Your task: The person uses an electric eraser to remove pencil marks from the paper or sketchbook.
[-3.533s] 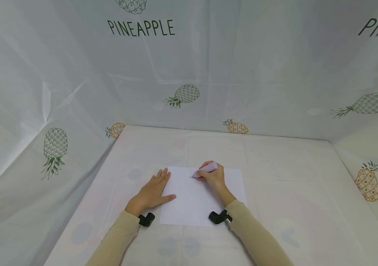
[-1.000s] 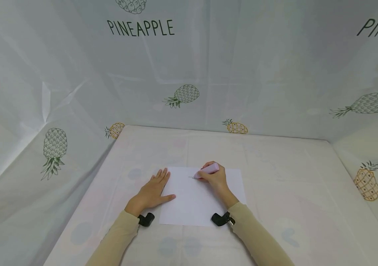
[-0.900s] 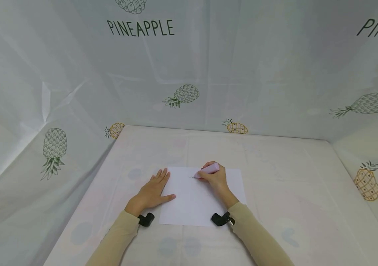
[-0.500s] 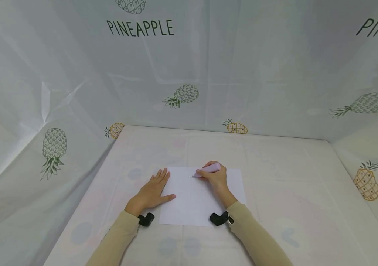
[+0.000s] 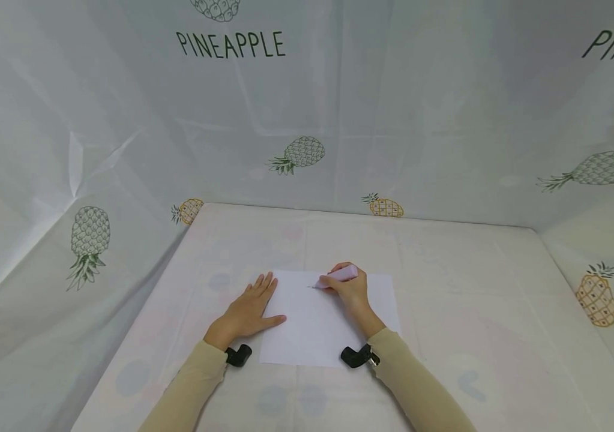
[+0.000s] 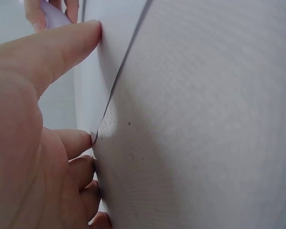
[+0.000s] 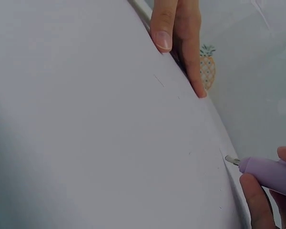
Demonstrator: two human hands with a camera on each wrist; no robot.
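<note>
A white sheet of paper (image 5: 301,336) lies on the table. My left hand (image 5: 247,312) rests flat at its left edge, fingers spread. In the left wrist view, the thumb (image 6: 71,47) and index fingertip touch the paper beside its edge. My right hand (image 5: 352,294) pinches a thick lilac pen-shaped tool (image 5: 343,273) with a thin metal tip; its exact kind is unclear. In the right wrist view, the tool (image 7: 271,174) slants with its tip at the paper, beside a dark crease-like line. A short thin line (image 7: 158,80) and several tiny marks show on the sheet.
A pale patterned cloth (image 5: 463,312) covers the table around the paper. Behind and at both sides hang sheets printed with pineapples (image 5: 303,151). Black wrist devices (image 5: 239,355) sit at both cuffs.
My right hand and the lilac tool have shifted slightly to the right since the earliest frame, with small back-and-forth movements. The left hand and paper stay in place.
</note>
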